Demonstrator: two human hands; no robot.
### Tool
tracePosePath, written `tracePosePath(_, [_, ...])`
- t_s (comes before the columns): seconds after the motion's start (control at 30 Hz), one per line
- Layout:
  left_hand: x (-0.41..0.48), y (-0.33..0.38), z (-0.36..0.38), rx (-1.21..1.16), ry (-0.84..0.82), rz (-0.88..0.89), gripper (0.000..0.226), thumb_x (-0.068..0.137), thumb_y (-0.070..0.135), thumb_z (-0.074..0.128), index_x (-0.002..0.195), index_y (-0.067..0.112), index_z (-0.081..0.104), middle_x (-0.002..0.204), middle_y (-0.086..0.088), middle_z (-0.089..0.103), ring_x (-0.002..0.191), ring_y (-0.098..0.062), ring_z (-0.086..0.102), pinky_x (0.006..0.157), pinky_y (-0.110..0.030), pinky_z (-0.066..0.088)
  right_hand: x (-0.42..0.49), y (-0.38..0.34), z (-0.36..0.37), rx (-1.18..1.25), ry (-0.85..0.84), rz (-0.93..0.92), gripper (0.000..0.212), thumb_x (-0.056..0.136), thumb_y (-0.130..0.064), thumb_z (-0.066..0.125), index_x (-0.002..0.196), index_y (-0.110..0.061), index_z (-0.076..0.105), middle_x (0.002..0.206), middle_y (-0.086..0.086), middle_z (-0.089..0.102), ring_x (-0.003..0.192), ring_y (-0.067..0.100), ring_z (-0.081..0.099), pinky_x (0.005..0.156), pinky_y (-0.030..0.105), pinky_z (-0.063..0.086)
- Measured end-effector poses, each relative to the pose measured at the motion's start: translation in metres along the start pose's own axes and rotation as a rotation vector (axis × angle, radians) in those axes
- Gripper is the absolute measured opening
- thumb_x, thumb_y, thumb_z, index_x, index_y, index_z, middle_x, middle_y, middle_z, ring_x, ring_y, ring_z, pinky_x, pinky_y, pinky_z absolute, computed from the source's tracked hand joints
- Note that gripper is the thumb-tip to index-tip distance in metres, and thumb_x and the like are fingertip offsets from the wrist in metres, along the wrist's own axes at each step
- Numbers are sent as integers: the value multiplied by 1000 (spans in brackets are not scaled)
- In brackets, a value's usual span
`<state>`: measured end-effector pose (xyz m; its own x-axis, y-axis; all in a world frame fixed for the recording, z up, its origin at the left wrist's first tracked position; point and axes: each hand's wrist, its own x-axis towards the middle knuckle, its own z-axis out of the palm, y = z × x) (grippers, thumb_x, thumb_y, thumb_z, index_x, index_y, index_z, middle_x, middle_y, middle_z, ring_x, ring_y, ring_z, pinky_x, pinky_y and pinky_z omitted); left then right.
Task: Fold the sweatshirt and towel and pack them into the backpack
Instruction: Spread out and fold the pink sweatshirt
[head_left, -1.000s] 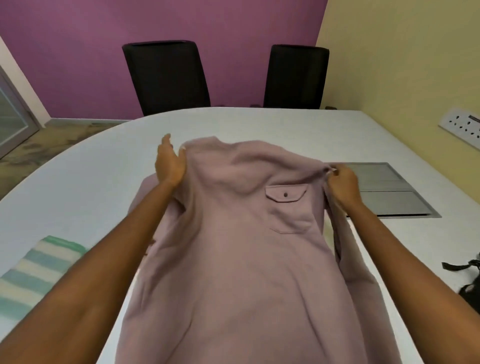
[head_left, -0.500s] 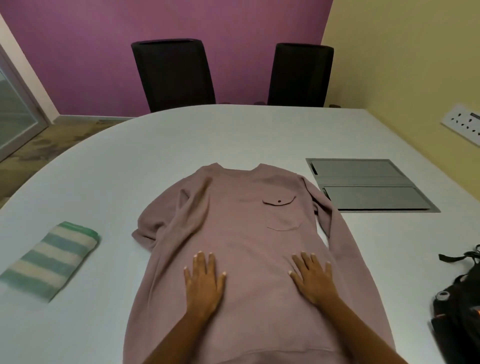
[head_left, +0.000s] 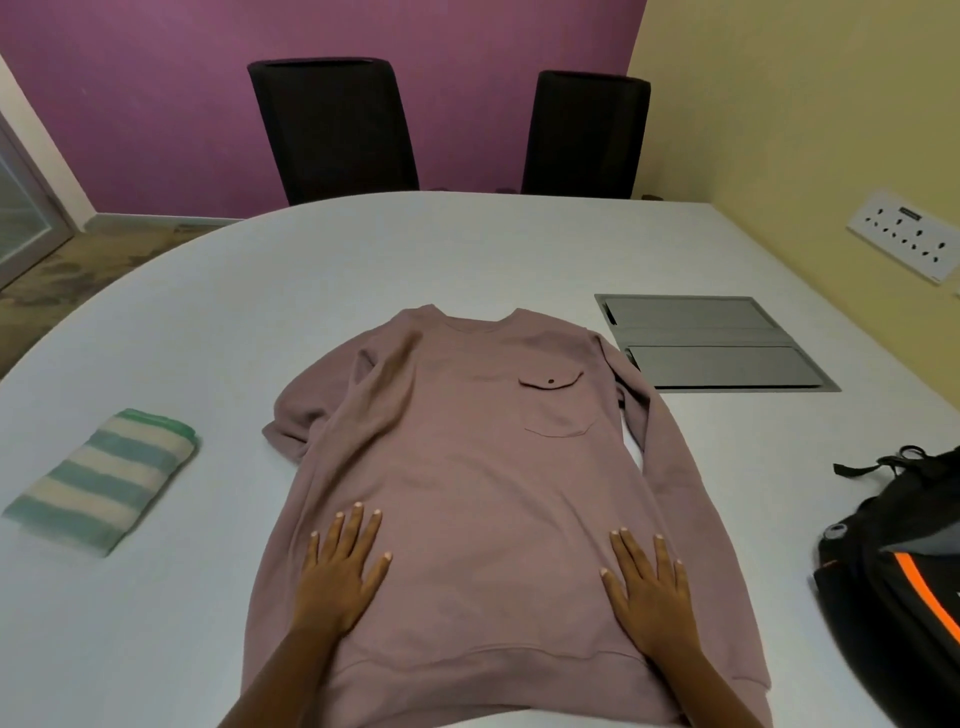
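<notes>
A dusty-pink sweatshirt (head_left: 478, 457) lies flat and face up on the white table, collar away from me, with a buttoned chest pocket. Its left sleeve is tucked under near the shoulder; its right sleeve runs down along the body. My left hand (head_left: 340, 571) rests flat on the lower left of the sweatshirt, fingers spread. Likewise flat, my right hand (head_left: 649, 587) presses the lower right. A folded green-and-cream striped towel (head_left: 104, 488) lies on the table to the left. At the right edge sits a black backpack (head_left: 898, 571) with an orange stripe.
The white table (head_left: 363, 260) has a grey recessed cable hatch (head_left: 711, 340) right of the sweatshirt's collar. Two black chairs (head_left: 332, 124) stand at the far edge. A socket panel (head_left: 906, 234) is on the yellow wall at right.
A second ago both hands held the sweatshirt up by its shoulders. It has since been laid flat, and my hands came down to its lower part and slid slightly outward.
</notes>
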<state>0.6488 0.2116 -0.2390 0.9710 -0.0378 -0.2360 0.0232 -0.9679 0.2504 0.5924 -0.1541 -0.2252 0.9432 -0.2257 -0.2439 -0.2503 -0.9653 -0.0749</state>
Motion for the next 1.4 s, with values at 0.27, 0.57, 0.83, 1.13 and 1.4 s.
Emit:
tracePosePath(0.27, [-26, 34, -12, 90, -138, -29, 84, 78, 67, -5, 150, 24, 0, 158, -6, -6, 146, -27, 0, 116, -51, 6, -40, -4, -18, 243, 160, 40, 51, 84, -44, 42, 117, -10, 62, 131, 17, 53, 117, 38, 52, 80, 51, 50])
tracePosePath(0.57, [-72, 65, -16, -134, -124, 94, 101, 63, 67, -8, 147, 19, 19, 153, -8, 24, 140, -22, 26, 113, -39, 19, -77, -16, -31, 889, 282, 496, 60, 78, 4, 61, 134, 4, 39, 125, 32, 46, 112, 42, 46, 96, 43, 38])
tracePosePath(0.83, [-89, 121, -46, -1054, -107, 19, 19, 98, 29, 42, 108, 19, 54, 104, -9, 59, 99, -27, 60, 84, -31, 45, -92, -102, -59, 819, 279, -68, 37, 78, 4, 58, 115, 3, 59, 111, 14, 61, 101, 23, 56, 81, 14, 34])
tracePosePath(1.13, [-83, 131, -42, -1107, -385, -160, 18, 93, 3, 46, 81, 16, 49, 65, -2, 49, 48, -7, 48, 39, -16, 42, -104, -129, -35, 632, -33, -456, 29, 88, -2, 47, 110, 1, 64, 113, 11, 64, 104, 22, 59, 82, 6, 36])
tracePosePath(1.4, [-79, 136, -39, -1249, -285, -195, 26, 90, -9, 42, 80, 11, 53, 73, -5, 56, 48, -9, 53, 36, -14, 43, -110, -68, -5, 505, 133, -450, 65, 73, -37, 43, 137, -25, 36, 139, 2, 40, 129, 16, 35, 104, 25, 31])
